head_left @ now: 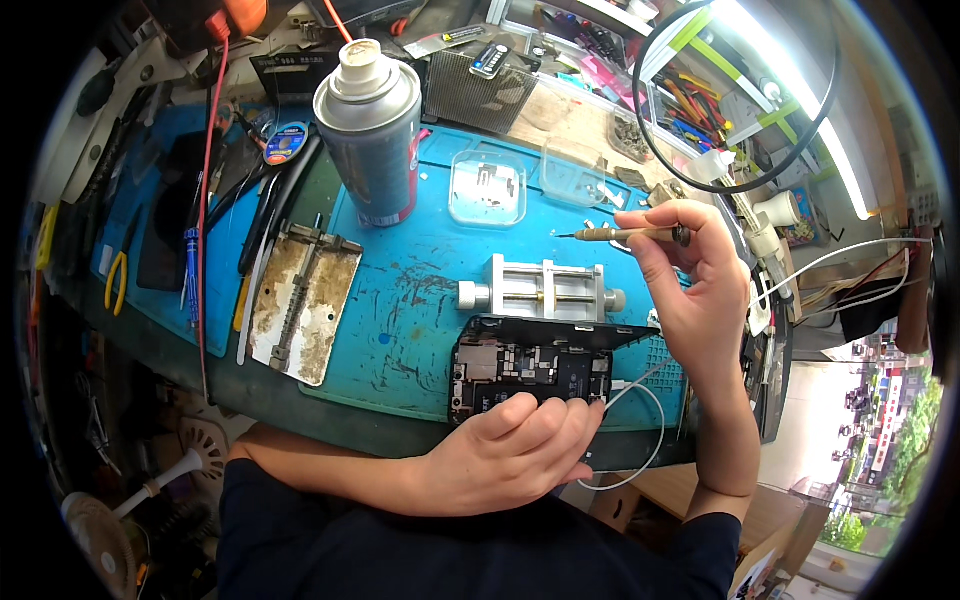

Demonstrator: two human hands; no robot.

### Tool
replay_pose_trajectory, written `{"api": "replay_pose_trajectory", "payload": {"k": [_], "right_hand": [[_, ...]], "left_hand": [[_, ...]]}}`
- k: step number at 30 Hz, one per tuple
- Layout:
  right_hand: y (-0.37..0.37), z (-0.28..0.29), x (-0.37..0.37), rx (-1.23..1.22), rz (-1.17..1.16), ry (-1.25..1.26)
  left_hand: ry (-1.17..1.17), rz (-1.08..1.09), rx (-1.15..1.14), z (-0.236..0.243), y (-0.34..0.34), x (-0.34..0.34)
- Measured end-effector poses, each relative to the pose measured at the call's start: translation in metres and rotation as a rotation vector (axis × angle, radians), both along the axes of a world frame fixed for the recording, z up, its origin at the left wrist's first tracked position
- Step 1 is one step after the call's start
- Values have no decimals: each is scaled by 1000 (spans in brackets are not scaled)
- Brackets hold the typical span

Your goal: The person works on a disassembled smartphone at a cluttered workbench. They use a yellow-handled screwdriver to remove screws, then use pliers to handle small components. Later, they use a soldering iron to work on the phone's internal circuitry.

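An opened phone (pixel 510 362) lies on the blue mat, its circuit board and black battery area exposed, its dark screen panel (pixel 560 333) tilted up along the far side. My left hand (pixel 520 445) is closed over the phone's near edge with curled fingers; the fingertips are partly hidden. Raised to the right, above the mat, my right hand (pixel 695 270) grips a small brown precision screwdriver (pixel 610 236), its thin tip pointing left. A white cable (pixel 658 420) runs to the phone's right end. Just beyond the phone stands a silver metal clamp (pixel 545 290).
Beyond the clamp are a clear plastic dish (pixel 488 190) with small parts and a second clear box (pixel 572 172). A tall spray can (pixel 370 140) stands at the back left, near a worn metal holder (pixel 305 305). Yellow-handled pliers (pixel 117 283) lie far left. A black ring (pixel 640 100) hangs at upper right.
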State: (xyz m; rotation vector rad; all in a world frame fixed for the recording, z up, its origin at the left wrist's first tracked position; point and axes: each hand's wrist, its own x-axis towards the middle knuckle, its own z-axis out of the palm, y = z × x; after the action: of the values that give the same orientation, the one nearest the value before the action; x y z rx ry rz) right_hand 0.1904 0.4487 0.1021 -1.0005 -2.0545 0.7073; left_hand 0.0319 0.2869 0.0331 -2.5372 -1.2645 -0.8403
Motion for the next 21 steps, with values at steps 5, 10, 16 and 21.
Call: {"api": "replay_pose_trajectory", "payload": {"k": [5, 10, 16, 21], "right_hand": [[1, -4, 0, -18, 13, 29], [-3, 2, 2, -2, 1, 44], [7, -7, 6, -32, -19, 53], [8, -5, 7, -103, -2, 12]], "left_hand": [[-15, 3, 0, 0, 0, 1], [-60, 6, -1, 0, 0, 0], [-176, -42, 124, 4, 2, 2], [-209, -53, 146, 6, 2, 2]]}}
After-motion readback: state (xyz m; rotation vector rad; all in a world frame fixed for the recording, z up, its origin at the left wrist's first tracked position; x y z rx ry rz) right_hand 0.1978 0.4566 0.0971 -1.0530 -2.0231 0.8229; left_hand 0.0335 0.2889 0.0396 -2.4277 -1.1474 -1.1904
